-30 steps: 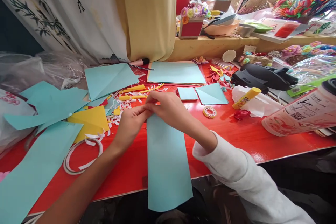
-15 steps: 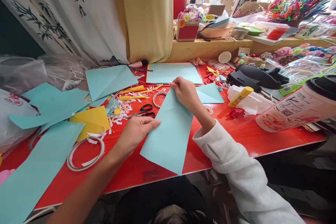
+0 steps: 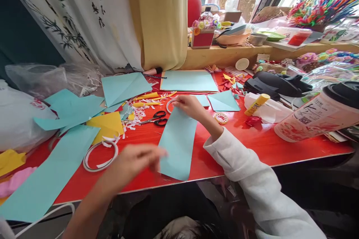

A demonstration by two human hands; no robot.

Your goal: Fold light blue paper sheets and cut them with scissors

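A sheet of light blue paper stands slanted over the front part of the red table. My right hand pinches its top end, fingers closed. At the paper's lower left edge, my left hand is smeared by motion; whether its fingers touch the sheet I cannot tell. Black-handled scissors lie just beyond, among white and yellow paper scraps. A roll of tape rests to the left of my left hand. Right of my right hand lies a small tape roll.
More blue paper covers the left side, with yellow paper beside it. At the back is a stack of blue sheets. On the right are a glue stick, a black object and a large lidded cup.
The held sheet and my right hand have shifted slightly left. My left hand has moved down and is now blurred. The small tape roll shows more fully. The whole view has turned a little left.
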